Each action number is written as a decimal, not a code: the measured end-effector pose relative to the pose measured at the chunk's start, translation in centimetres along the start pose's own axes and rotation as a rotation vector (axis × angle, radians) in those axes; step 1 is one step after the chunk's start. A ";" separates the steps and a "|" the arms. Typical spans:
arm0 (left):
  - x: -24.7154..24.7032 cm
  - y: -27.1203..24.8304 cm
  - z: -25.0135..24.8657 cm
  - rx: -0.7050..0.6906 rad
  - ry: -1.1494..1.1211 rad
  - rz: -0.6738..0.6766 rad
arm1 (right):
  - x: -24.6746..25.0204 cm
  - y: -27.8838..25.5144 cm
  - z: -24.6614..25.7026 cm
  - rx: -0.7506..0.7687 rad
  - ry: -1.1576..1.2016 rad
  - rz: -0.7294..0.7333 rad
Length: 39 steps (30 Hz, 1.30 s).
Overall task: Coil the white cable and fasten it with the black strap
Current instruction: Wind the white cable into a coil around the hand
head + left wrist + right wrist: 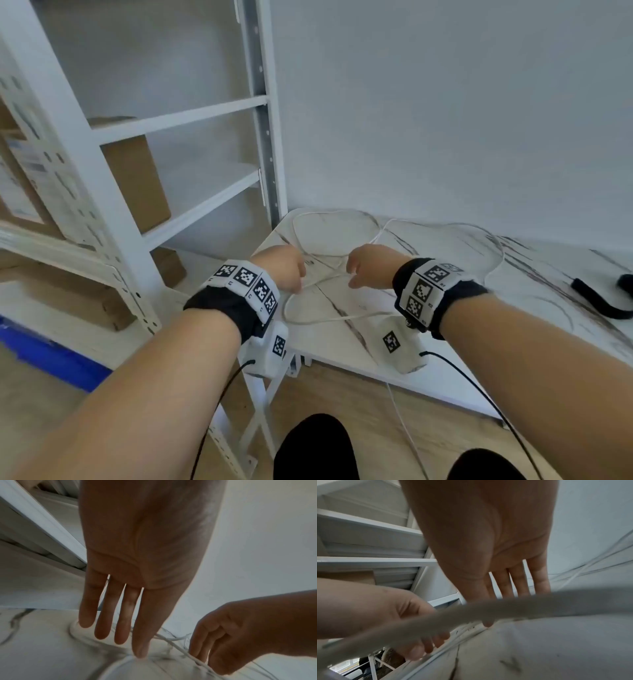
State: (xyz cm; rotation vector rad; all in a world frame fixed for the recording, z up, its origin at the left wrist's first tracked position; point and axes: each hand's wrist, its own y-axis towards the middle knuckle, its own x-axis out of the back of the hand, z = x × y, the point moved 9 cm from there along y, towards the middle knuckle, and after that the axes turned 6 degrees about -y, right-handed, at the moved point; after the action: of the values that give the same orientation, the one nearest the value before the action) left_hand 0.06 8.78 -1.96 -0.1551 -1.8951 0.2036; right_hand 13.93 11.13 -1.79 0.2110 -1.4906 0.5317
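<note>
White metal shelving [178,116] stands at left. Over the marble-patterned table [462,370], the left hand [284,270] and right hand [370,265] reach with fingers extended and relaxed, touching the white cable [329,219], which sprawls in loose loops, uncoiled. The black strap [596,298] lies unused at far right.

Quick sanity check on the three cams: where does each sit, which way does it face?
Head: on the head, facing forward and down at the marble table; shows both forearms, left hand, right hand, knees.
Left wrist: looks along the left hand's straight fingers down to the white cable.
Right wrist: looks along the right palm toward the shelving.
Shared: each wrist view shows the opposite hand; all show the cable.
</note>
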 end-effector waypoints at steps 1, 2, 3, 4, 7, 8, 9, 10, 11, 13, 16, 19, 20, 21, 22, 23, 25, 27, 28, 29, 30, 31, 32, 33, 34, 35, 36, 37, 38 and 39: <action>-0.4 0.2 0.1 0.009 0.023 0.026 | 0.0 0.1 -0.2 -0.005 0.009 0.001; -0.4 0.4 0.2 0.015 0.048 0.015 | 0.4 0.3 -0.6 -0.009 0.035 -0.042; -0.7 0.5 0.2 0.020 0.069 0.023 | 0.5 0.4 -1.0 -0.010 0.075 -0.071; -0.9 0.5 0.2 0.027 0.098 0.021 | 0.7 0.0 -1.1 -0.007 0.112 -0.094; -1.2 0.8 0.3 0.032 0.133 0.020 | 0.4 -0.8 -0.8 0.057 0.243 -0.013; -1.1 0.7 0.3 0.035 0.134 0.013 | 0.3 -1.4 -0.5 0.079 0.283 0.029; -1.0 0.7 0.3 0.035 0.133 0.008 | 0.0 -1.8 -0.2 0.100 0.303 0.074; -0.8 0.7 0.2 0.032 0.129 -0.003 | -0.3 -2.3 0.1 0.120 0.302 0.113; -0.7 0.7 0.0 0.029 0.125 -0.008 | -0.7 -2.7 0.3 0.142 0.286 0.153; -0.4 0.4 -0.4 0.029 0.115 -0.017 | -1.5 -3.5 0.5 0.176 0.241 0.235; -0.2 -0.1 -1.0 0.019 0.090 -0.033 | -2.3 -4.7 0.4 0.199 0.233 0.332; 0.2 -0.9 -1.7 0.019 0.029 -0.052 | -2.4 -5.5 -0.1 0.209 0.237 0.318; 0.5 -1.2 -2.2 0.014 -0.009 -0.064 | -2.1 -5.5 -0.4 0.199 0.249 0.278; 0.8 -1.6 -2.8 0.009 -0.050 -0.067 | -1.6 -5.6 -0.8 0.184 0.264 0.226; 1.1 -1.9 -3.4 0.003 -0.096 -0.062 | -0.9 -5.6 -1.3 0.169 0.281 0.167; 1.3 -2.2 -4.1 0.000 -0.144 -0.047 | -0.2 -5.7 -1.9 0.156 0.303 0.106; 1.6 -2.6 -5.5 -0.008 -0.216 -0.011 | 1.5 -5.9 -3.2 0.120 0.375 -0.022; 1.7 -3.2 -6.6 -0.036 -0.233 0.016 | 3.2 -6.3 -4.9 0.068 0.469 -0.151; 1.6 -3.3 -7.1 -0.060 -0.222 0.023 | 3.9 -6.6 -5.7 0.042 0.514 -0.212; 1.7 -3.5 -7.5 -0.092 -0.199 0.016 | 4.7 -7.0 -6.5 0.016 0.557 -0.269; 1.7 -3.7 -7.9 -0.119 -0.177 0.008 | 5.4 -7.4 -7.1 -0.006 0.599 -0.327; 1.6 -4.0 -8.2 -0.132 -0.159 0.014 | 6.2 -7.9 -7.8 -0.026 0.643 -0.386; 1.5 -4.2 -8.3 -0.138 -0.142 0.030 | 6.9 -8.4 -8.6 -0.047 0.689 -0.443; 1.4 -4.4 -8.6 -0.144 -0.126 0.049 | 7.6 -8.9 -9.3 -0.070 0.739 -0.497; 1.3 -4.4 -8.8 -0.146 -0.125 0.069 | 8.2 -9.4 -10.1 -0.094 0.794 -0.545; 1.2 -4.5 -9.1 -0.153 -0.138 0.086 | 8.7 -9.9 -10.9 -0.113 0.849 -0.585; 1.1 -4.5 -9.5 -0.165 -0.163 0.096 | 9.2 -10.4 -11.5 -0.125 0.896 -0.618; 1.2 -4.4 -9.9 -0.181 -0.195 0.095 | 9.5 -10.8 -12.1 -0.134 0.934 -0.646; 1.2 -4.2 -10.2 -0.196 -0.232 0.082 | 9.8 -11.2 -12.7 -0.145 0.966 -0.674; 1.3 -4.0 -10.5 -0.205 -0.258 0.060 | 10.1 -11.7 -13.2 -0.159 0.997 -0.707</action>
State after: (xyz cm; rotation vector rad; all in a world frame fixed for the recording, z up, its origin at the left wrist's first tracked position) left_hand 9.55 5.83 3.47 -0.3391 -2.1685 0.0713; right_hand 30.98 9.07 9.14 0.2733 -0.4161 -0.0859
